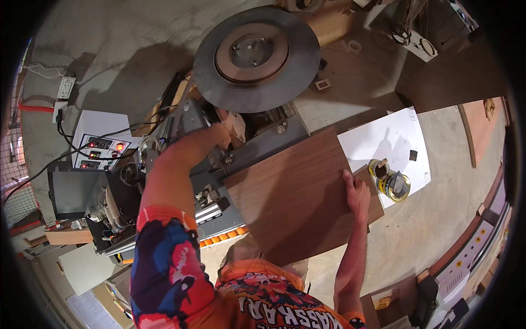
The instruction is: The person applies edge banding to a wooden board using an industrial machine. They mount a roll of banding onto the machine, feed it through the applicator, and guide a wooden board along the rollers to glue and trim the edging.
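A brown wood-grain panel (290, 197) lies at a slant in front of me, its far left side against a grey machine (268, 137). My right hand (357, 193) is closed on the panel's right edge, thumb on top. My left arm reaches forward over the machine, and my left hand (222, 134) is in among its parts, below a large round grey disc (208, 66). The fingers of that hand are mostly hidden, so what they touch does not show. A wide brown ring (227, 60) sits on the disc.
Right of the panel, two open cans (394, 186) stand by a white sheet (361, 137) bearing a small dark square (413, 155). A white control box (101, 137) with lit buttons and trailing cables stands at left, near a dark screen (71, 192). A brown board (449, 74) is at far right.
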### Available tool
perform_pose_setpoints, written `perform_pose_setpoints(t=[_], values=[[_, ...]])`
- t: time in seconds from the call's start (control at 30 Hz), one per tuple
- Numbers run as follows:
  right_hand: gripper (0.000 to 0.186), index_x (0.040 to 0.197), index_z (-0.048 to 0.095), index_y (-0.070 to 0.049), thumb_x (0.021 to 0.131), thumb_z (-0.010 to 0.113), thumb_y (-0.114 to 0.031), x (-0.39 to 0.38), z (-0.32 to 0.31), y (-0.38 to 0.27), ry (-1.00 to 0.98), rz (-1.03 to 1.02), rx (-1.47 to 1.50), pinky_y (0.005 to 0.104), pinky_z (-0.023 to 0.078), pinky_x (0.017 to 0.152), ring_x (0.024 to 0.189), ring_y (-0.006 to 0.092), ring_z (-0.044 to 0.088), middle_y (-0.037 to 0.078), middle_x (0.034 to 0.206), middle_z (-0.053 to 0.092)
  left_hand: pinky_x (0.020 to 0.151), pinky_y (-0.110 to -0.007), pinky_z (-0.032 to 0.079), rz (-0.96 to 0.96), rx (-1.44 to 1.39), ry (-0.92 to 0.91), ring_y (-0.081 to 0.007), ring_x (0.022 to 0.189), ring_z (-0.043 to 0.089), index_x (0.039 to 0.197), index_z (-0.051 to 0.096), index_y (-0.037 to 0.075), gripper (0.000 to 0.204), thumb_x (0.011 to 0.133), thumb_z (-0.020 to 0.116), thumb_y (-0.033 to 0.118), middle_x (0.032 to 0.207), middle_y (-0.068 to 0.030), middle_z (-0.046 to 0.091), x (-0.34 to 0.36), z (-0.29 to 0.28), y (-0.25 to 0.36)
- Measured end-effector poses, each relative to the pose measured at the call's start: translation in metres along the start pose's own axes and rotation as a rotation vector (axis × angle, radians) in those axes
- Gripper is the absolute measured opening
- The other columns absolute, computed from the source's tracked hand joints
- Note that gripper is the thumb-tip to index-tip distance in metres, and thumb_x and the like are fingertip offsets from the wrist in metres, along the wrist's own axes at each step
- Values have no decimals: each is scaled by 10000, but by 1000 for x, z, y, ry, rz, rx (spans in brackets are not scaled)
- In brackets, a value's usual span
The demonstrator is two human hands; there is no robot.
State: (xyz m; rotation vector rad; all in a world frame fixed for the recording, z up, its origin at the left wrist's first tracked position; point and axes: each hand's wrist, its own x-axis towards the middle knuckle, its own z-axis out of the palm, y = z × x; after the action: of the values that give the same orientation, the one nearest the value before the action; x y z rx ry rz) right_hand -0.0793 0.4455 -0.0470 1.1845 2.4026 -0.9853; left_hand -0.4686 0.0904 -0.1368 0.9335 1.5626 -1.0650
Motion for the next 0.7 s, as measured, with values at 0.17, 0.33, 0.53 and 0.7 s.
perform_pose_setpoints(t=[0.17,0.33,0.53,0.7], values=[[871,987,717,46,980,412,-769,-1,-7,-8,-16,0,-7,601,482,906,1016,540,647,327,987,705,1053,-479,473,-172,-40,-5,-293,1332,575,1408,658,146,483,936,661,251,1442,-80,629,26,11,12],[856,1134,731,37,988,425,-749,0,-2,-2,-18,15,-38,581,498,931,1035,520,666,319,1018,715,1073,-481,450,-227,-65,-35,-285,1363,548,1426,641,157,492,945,651,262,1478,-70,601,32,31,24],[855,1206,719,37,991,434,-740,4,0,1,-75,8,-32,564,490,974,1108,504,652,311,1117,711,1097,-485,422,-264,-113,-48,-275,1400,515,1447,622,171,502,956,640,275,1522,-59,567,24,47,30],[819,1168,732,17,997,438,-728,3,4,6,-12,-14,10,567,480,976,1119,509,638,307,1141,705,1235,-461,270,-267,-103,-10,-276,1463,432,1542,500,178,542,1015,570,282,1601,-42,469,23,40,25]])
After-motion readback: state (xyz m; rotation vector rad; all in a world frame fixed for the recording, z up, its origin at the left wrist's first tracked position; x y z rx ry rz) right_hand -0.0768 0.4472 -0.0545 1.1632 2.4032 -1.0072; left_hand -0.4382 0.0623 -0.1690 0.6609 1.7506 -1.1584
